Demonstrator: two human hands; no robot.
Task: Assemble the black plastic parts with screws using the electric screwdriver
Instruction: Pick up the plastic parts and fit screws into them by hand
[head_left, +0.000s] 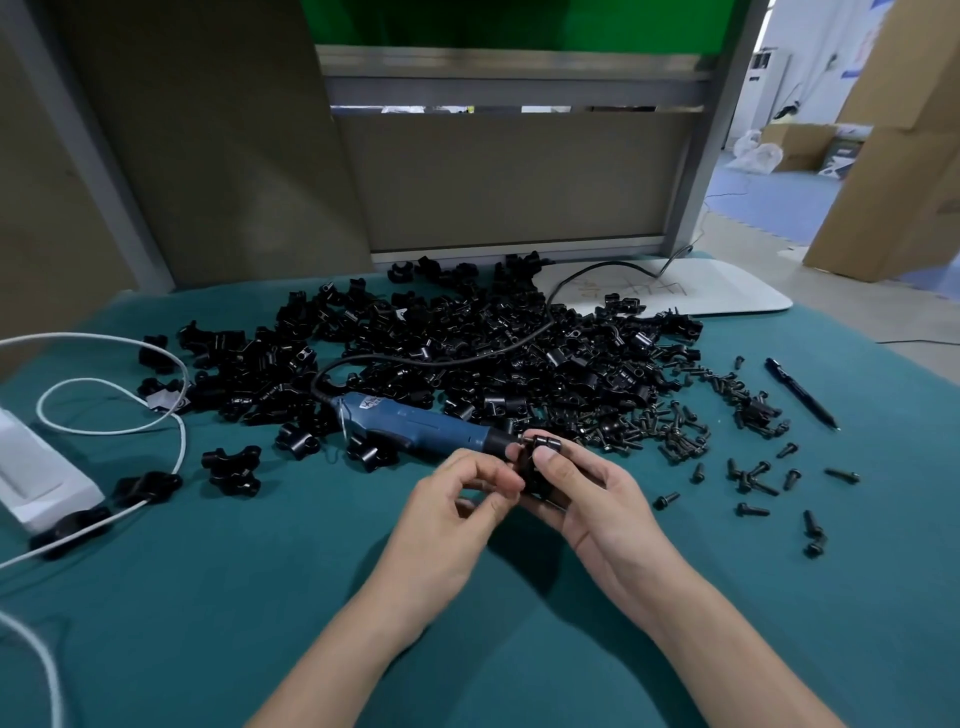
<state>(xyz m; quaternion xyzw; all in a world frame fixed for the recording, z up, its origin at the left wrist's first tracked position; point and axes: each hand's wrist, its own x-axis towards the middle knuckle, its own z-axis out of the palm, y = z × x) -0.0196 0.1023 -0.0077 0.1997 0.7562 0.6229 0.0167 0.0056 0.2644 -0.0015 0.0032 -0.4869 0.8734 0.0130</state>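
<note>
I see a grey partition (509, 176) behind the teal table (260, 597), cardboard boxes (893, 156) at right. Black parts (467, 338) heap mid-table, screwdriver (410, 421) lying before them. My right hand (587, 499) grips one black part (540, 467); left hand (457, 514) pinches its edge

Legible text: none.
Label (372, 404) on blue electric screwdriver (415, 423) blurred; brown scrawl (641, 287) on white board (737, 296) not decipherable.

Workshop bench — parts heap (467, 343), loose screws (675, 421), cardboard boxes (893, 171) behind.
</note>
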